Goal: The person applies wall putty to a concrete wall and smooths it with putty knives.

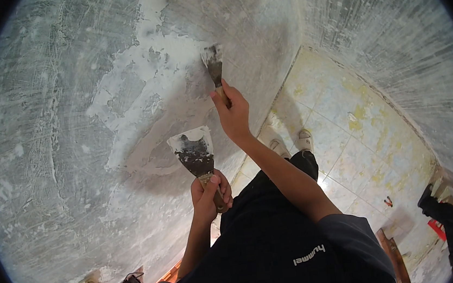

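In the head view, my left hand [205, 202] is closed around the wide putty knife [196, 156], its blade carrying white paste. My right hand [236, 114] grips the narrower putty knife [214, 65], its blade at the right edge of a ragged white patch [122, 78] on the scuffed grey wall [30, 144]. Another wall [390, 33] meets it at a corner; between them lies a yellow-stained tiled floor [342, 157].
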`<state>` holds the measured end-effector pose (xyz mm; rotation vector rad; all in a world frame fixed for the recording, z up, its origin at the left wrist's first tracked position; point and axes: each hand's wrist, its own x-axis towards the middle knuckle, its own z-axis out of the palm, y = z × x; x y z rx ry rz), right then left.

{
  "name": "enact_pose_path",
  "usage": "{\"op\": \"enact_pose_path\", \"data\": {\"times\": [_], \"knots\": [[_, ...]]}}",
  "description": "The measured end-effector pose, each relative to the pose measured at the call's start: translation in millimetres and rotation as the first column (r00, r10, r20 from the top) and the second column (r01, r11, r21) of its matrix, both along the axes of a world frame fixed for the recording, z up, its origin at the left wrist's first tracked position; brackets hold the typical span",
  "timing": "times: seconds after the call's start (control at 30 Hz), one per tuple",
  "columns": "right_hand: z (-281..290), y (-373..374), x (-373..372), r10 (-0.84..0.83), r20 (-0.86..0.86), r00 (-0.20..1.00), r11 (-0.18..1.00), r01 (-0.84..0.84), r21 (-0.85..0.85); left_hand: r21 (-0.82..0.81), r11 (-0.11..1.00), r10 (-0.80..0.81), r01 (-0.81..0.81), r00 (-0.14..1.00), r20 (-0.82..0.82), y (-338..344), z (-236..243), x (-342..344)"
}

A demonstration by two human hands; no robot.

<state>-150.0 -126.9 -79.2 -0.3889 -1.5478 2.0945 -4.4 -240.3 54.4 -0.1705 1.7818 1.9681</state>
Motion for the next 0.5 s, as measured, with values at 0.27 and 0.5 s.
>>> {"op": "enact_pose_path", "data": {"times": [0.27,0.5], "knots": [[10,3,0,-0.053,-0.021,0.998,0.999,0.053,0.007,0.034,0.995,-0.094,0.092,0.992,0.078,-13,0,-12],[1,2,27,-0.118,0.008,0.993,0.991,0.117,0.067,0.074,0.986,-0.154,0.149,0.986,0.062,-29,-2,-17]]}}
